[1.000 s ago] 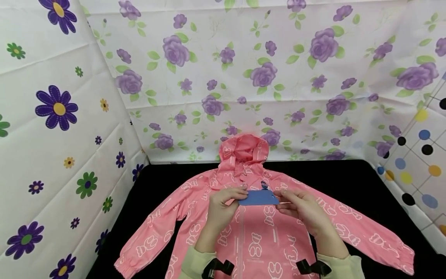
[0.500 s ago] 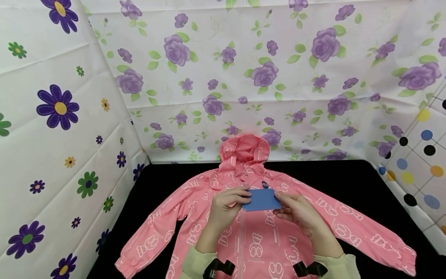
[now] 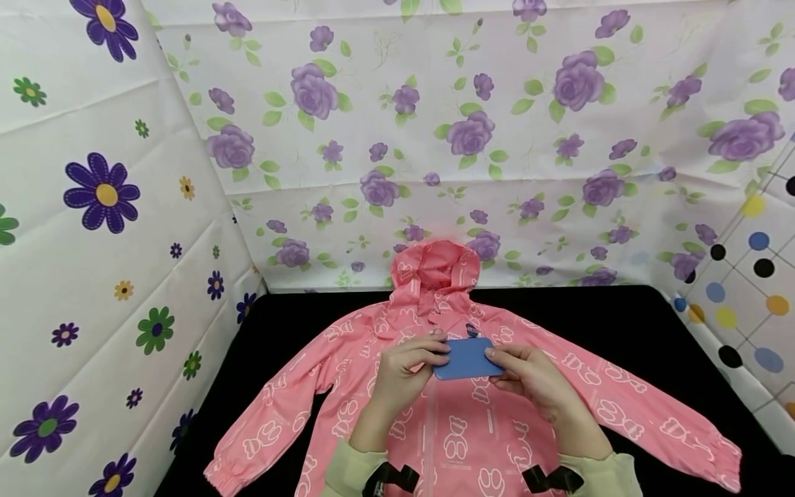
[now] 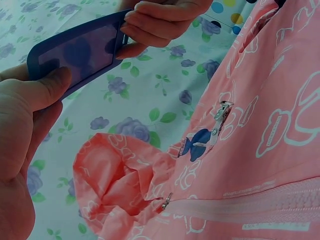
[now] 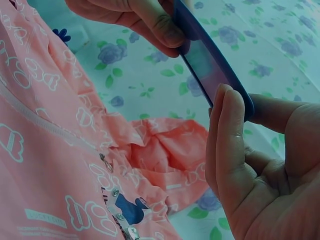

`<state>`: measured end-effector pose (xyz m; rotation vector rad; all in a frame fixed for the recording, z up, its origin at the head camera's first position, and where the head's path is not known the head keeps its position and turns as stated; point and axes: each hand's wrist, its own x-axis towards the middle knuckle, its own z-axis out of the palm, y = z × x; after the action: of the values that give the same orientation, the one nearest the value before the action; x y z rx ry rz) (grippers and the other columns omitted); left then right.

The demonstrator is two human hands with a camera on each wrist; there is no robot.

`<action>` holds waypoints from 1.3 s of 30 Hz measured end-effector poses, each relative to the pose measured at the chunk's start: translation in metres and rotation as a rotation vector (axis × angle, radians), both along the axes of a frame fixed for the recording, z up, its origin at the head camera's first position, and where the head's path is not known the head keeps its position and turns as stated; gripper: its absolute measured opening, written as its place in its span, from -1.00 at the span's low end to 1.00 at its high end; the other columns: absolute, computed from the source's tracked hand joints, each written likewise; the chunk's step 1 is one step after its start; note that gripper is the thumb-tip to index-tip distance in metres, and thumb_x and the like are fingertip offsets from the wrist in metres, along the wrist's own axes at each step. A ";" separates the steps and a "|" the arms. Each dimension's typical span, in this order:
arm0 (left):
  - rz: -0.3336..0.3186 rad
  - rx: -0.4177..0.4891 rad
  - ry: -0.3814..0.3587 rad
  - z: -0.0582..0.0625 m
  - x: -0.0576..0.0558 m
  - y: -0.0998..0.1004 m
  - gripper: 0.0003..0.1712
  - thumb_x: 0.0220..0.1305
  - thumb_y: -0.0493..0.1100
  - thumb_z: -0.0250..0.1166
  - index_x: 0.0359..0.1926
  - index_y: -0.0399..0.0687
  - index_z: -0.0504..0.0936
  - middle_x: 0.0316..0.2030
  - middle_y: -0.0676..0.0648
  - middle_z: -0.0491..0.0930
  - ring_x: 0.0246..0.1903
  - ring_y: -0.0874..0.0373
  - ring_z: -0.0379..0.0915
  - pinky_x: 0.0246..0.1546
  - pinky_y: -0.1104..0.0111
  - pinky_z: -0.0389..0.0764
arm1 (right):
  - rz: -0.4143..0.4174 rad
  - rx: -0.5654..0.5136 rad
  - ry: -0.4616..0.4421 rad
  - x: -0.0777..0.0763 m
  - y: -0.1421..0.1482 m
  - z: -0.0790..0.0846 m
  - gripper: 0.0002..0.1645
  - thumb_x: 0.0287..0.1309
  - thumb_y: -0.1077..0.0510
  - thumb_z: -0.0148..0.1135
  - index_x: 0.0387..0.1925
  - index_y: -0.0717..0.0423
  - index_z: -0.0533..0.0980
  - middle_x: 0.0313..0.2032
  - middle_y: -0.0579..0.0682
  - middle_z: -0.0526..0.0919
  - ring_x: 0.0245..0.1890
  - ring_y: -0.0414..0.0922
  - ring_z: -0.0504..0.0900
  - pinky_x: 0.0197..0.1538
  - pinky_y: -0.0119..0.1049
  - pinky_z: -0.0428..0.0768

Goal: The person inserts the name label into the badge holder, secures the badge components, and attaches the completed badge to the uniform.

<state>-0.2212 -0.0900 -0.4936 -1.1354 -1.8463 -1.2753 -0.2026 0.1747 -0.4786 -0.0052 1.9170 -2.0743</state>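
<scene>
A blue badge holder [image 3: 468, 358] with a clear window is held lengthwise between both hands, above the chest of a pink hooded jacket [image 3: 455, 442]. My left hand [image 3: 404, 373] pinches its left end, thumb on the window side in the left wrist view and fingers on the plain blue side. The right hand [image 3: 534, 376] pinches the other end between thumb and fingers, as the right wrist view [image 5: 270, 155] also shows. On the jacket's chest sit a metal clip [image 4: 220, 120] and a dark blue patch [image 4: 197, 145]. The jacket lies spread out, hood away from me.
Black cloth [image 3: 577, 304] covers the table beneath the jacket. Flower-printed sheets [image 3: 385, 124] rise at the back and left, with a dotted sheet [image 3: 745, 304] at the right. The jacket's sleeves [image 3: 267, 414] stretch out to both sides.
The badge holder has tilted so more of its plain blue face shows to the head view. The right hand has shifted slightly left and its thumb now lies on that face.
</scene>
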 end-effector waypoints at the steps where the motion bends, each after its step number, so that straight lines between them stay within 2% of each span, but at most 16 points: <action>1: 0.002 -0.001 -0.001 0.000 0.000 0.000 -0.66 0.15 -0.67 0.40 -0.28 -0.20 0.86 -0.15 -0.15 0.83 0.03 -0.18 0.76 0.15 0.20 0.72 | 0.002 0.003 0.004 0.000 0.000 0.000 -0.41 0.54 0.08 0.29 0.26 0.55 0.49 -0.37 0.02 0.77 -0.42 -0.25 0.77 -0.21 -0.39 0.78; 7: 0.023 -0.001 -0.016 0.001 0.000 0.001 -0.61 0.10 -0.70 0.36 -0.26 -0.19 0.85 -0.08 -0.15 0.82 0.07 -0.21 0.73 0.14 0.22 0.71 | 0.002 0.018 0.018 -0.002 0.000 0.001 -0.40 0.54 0.09 0.28 0.28 0.55 0.48 -0.35 0.01 0.76 -0.40 -0.25 0.77 -0.19 -0.39 0.79; 9: 0.055 -0.002 -0.022 0.002 0.000 0.002 -0.58 0.07 -0.70 0.37 -0.20 -0.19 0.85 -0.01 -0.18 0.79 0.13 -0.21 0.70 0.17 0.20 0.70 | -0.002 0.022 0.022 -0.002 0.000 0.001 -0.39 0.54 0.08 0.28 0.30 0.56 0.47 -0.34 0.02 0.76 -0.39 -0.25 0.77 -0.18 -0.38 0.79; 11: 0.106 0.002 -0.053 0.003 0.000 0.003 -0.54 0.07 -0.67 0.41 -0.06 -0.20 0.82 0.11 -0.22 0.75 0.22 -0.20 0.64 0.24 0.16 0.65 | -0.006 0.026 0.032 -0.003 0.000 0.000 -0.37 0.55 0.08 0.27 0.32 0.56 0.45 -0.31 0.04 0.77 -0.36 -0.24 0.77 -0.17 -0.37 0.79; 13: 0.155 0.018 -0.124 0.003 0.001 0.005 -0.45 0.12 -0.61 0.45 0.13 -0.20 0.75 0.24 -0.23 0.67 0.30 -0.17 0.57 0.33 0.12 0.58 | -0.015 0.027 0.044 -0.003 0.000 0.000 -0.37 0.56 0.09 0.27 0.33 0.57 0.43 -0.28 0.05 0.77 -0.34 -0.24 0.76 -0.16 -0.37 0.79; 16: 0.171 0.087 -0.315 0.002 0.002 0.007 -0.38 0.30 -0.49 0.44 0.37 -0.20 0.61 0.35 -0.17 0.59 0.38 -0.10 0.50 0.42 0.13 0.48 | -0.037 0.037 0.065 -0.003 0.001 0.000 -0.36 0.57 0.10 0.25 0.36 0.56 0.41 -0.24 0.07 0.76 -0.31 -0.24 0.76 -0.14 -0.37 0.79; 20: 0.105 0.239 -0.597 0.002 0.004 0.007 -0.50 0.50 -0.33 0.36 0.40 -0.22 0.58 0.31 -0.12 0.63 0.35 -0.08 0.53 0.38 0.22 0.52 | -0.062 0.055 0.080 0.000 0.003 0.002 -0.35 0.59 0.12 0.23 0.40 0.55 0.37 -0.17 0.12 0.75 -0.26 -0.18 0.78 -0.11 -0.35 0.79; 23: 0.009 0.340 -0.796 0.007 0.006 0.007 -0.56 0.59 -0.27 0.27 0.38 -0.32 0.57 0.24 -0.25 0.66 0.26 -0.13 0.61 0.29 0.23 0.61 | -0.072 0.061 0.089 0.001 0.004 0.005 -0.36 0.59 0.13 0.24 0.40 0.55 0.37 -0.13 0.16 0.74 -0.22 -0.13 0.80 -0.09 -0.34 0.79; 26: -0.093 0.391 -0.987 0.011 0.008 0.006 -0.55 0.64 -0.23 0.19 0.38 -0.42 0.53 0.17 -0.34 0.68 0.07 -0.03 0.73 0.16 0.24 0.71 | -0.071 0.074 0.114 0.002 0.004 0.006 -0.39 0.59 0.14 0.23 0.38 0.56 0.38 -0.11 0.19 0.74 -0.20 -0.10 0.80 -0.08 -0.31 0.80; 28: -0.140 0.394 -1.078 0.013 0.008 0.006 -0.51 0.66 -0.20 0.17 0.39 -0.48 0.50 0.14 -0.38 0.68 -0.01 0.06 0.76 0.09 0.23 0.75 | -0.072 0.088 0.134 0.002 0.003 0.006 -0.42 0.59 0.17 0.22 0.37 0.56 0.39 -0.09 0.21 0.74 -0.20 -0.10 0.80 -0.08 -0.28 0.80; 30: -0.171 0.384 -1.123 0.013 0.009 0.006 -0.49 0.64 -0.20 0.20 0.39 -0.51 0.49 0.12 -0.38 0.69 -0.06 0.10 0.76 0.05 0.23 0.76 | -0.073 0.107 0.157 0.002 0.002 0.006 -0.44 0.58 0.19 0.22 0.36 0.56 0.41 -0.08 0.22 0.74 -0.20 -0.11 0.81 -0.09 -0.26 0.81; 32: -0.192 0.380 -1.137 0.012 0.009 0.006 -0.48 0.61 -0.23 0.22 0.39 -0.55 0.48 0.12 -0.41 0.69 -0.05 0.07 0.76 0.05 0.21 0.77 | -0.079 0.123 0.171 0.002 0.001 0.006 -0.46 0.57 0.21 0.24 0.33 0.56 0.43 -0.09 0.23 0.74 -0.22 -0.13 0.81 -0.10 -0.25 0.81; 39: -0.193 0.422 -1.166 0.010 0.012 0.005 -0.50 0.50 -0.38 0.29 0.31 -0.65 0.47 -0.02 -0.33 0.75 -0.18 0.19 0.77 -0.06 0.33 0.79 | -0.096 0.166 0.183 0.003 -0.004 0.007 -0.46 0.51 0.21 0.32 0.30 0.54 0.47 -0.14 0.22 0.73 -0.27 -0.11 0.81 -0.15 -0.28 0.81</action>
<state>-0.2096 -0.0852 -0.4834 -0.2897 -1.9997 -2.6375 -0.1993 0.1710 -0.4719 -0.0685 2.2349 -2.0295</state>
